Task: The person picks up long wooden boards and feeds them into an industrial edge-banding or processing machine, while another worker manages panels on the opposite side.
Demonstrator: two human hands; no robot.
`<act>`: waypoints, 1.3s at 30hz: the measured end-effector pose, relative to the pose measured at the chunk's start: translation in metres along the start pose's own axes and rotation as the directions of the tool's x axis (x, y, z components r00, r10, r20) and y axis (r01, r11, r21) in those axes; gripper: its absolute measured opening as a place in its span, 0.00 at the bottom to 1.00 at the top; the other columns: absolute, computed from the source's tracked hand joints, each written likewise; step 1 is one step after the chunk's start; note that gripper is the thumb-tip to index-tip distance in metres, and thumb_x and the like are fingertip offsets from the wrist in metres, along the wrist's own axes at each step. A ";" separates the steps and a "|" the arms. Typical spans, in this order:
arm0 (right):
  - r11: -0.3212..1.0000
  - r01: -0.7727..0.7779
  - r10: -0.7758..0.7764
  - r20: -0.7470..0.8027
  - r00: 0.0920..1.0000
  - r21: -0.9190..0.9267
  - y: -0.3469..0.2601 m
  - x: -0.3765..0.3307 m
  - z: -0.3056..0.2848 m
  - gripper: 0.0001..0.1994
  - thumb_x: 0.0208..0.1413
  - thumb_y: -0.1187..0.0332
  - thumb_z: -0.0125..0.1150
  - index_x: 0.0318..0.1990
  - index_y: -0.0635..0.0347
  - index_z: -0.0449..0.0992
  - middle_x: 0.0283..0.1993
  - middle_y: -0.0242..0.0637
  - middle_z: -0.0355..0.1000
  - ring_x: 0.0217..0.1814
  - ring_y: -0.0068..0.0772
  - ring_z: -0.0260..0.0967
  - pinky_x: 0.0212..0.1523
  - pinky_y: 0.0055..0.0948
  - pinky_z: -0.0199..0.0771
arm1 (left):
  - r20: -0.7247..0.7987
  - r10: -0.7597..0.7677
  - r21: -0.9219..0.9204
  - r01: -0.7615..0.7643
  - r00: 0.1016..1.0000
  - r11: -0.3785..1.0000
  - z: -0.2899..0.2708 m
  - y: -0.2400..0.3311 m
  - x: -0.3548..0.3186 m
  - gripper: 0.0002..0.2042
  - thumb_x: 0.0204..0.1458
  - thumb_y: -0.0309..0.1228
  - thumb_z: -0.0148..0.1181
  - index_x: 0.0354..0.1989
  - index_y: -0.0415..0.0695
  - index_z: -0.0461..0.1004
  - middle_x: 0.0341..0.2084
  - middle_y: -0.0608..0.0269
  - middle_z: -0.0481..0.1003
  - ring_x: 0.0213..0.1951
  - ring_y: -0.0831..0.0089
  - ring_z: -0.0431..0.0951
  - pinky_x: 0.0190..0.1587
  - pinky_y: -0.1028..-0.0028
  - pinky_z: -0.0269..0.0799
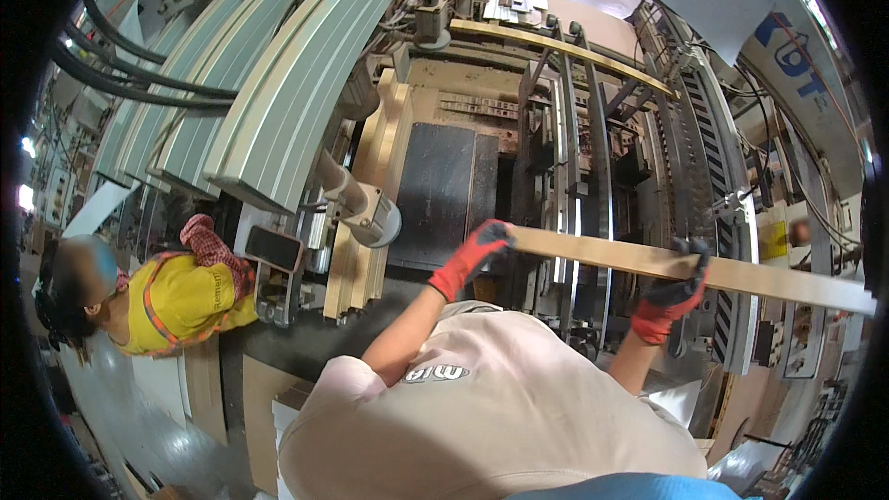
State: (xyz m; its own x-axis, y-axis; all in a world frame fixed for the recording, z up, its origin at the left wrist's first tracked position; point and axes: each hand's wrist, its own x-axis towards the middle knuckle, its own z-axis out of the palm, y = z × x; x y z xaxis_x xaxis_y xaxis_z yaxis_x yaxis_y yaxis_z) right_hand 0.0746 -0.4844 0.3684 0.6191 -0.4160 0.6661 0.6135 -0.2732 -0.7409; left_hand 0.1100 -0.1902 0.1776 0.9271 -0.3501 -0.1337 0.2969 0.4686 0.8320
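Note:
A long, narrow wooden strip (593,251) stretches across in front of me, from the middle of the view out to the far right. Its left end is in my left hand (482,256), which wears a red glove with dark fingers. Further along, my right hand (669,298), gloved the same way, is closed around the strip, dark fingers over its upper edge. Beneath the strip run the metal rails (569,143) of a machine. Across these rails, at the far side, lies a second wooden strip (565,49).
Left of centre, several wooden strips (356,250) lie stacked by a round press pad (378,224). Large grey metal beams (296,74) hang at upper left. A co-worker in a yellow shirt (185,304) is at the left. A striped machine edge (713,167) stands right.

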 end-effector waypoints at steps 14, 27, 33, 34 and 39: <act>0.859 -0.470 0.442 -0.167 0.881 -0.203 -0.103 0.035 -0.180 0.28 0.51 0.64 0.61 0.57 0.65 0.61 0.44 0.40 0.69 0.42 0.31 0.67 0.44 0.30 0.67 | 0.162 -0.083 0.179 0.053 0.983 0.982 0.000 0.004 -0.015 0.29 0.54 0.21 0.54 0.66 0.42 0.52 0.63 0.64 0.58 0.62 0.74 0.61 0.62 0.74 0.57; 0.665 0.078 0.555 0.561 0.614 -0.743 -0.004 -0.008 -0.055 0.30 0.26 0.63 0.75 0.45 0.56 0.76 0.42 0.42 0.75 0.44 0.47 0.72 0.45 0.36 0.72 | -0.356 0.214 -0.235 -0.309 0.910 0.922 -0.017 0.068 -0.005 0.28 0.60 0.53 0.42 0.62 0.49 0.58 0.52 0.60 0.69 0.49 0.66 0.72 0.52 0.64 0.67; 0.603 0.429 0.490 0.737 0.466 -0.672 0.072 -0.033 -0.026 0.32 0.27 0.55 0.75 0.47 0.49 0.75 0.36 0.37 0.72 0.40 0.41 0.71 0.41 0.37 0.67 | -0.750 0.221 0.075 -0.251 0.623 0.965 -0.086 0.028 0.012 0.23 0.54 0.45 0.56 0.49 0.38 0.70 0.43 0.60 0.73 0.44 0.68 0.72 0.48 0.67 0.67; 0.593 0.465 0.465 0.751 0.469 -0.657 0.094 -0.037 -0.033 0.33 0.26 0.52 0.75 0.47 0.48 0.75 0.37 0.35 0.73 0.42 0.37 0.71 0.45 0.37 0.65 | -0.782 0.151 0.025 -0.212 0.604 0.977 -0.077 0.029 0.012 0.20 0.54 0.41 0.59 0.45 0.37 0.72 0.40 0.60 0.74 0.41 0.69 0.73 0.46 0.68 0.68; 0.535 0.210 0.322 0.427 0.845 -0.818 0.165 -0.051 -0.048 0.29 0.38 0.43 0.66 0.46 0.49 0.75 0.51 0.39 0.69 0.59 0.46 0.59 0.64 0.50 0.48 | -0.776 0.230 0.041 -0.317 0.587 0.948 -0.143 -0.003 0.009 0.13 0.54 0.37 0.59 0.41 0.39 0.73 0.35 0.59 0.76 0.36 0.66 0.75 0.43 0.68 0.71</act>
State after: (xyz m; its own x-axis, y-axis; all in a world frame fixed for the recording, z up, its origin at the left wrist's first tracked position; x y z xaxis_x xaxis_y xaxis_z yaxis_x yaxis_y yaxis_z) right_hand 0.1204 -0.5502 0.2078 0.9300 -0.0692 0.3609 0.0568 -0.9433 -0.3271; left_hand 0.1497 -0.0790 0.0972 0.7898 0.5318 -0.3056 -0.0216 0.5220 0.8526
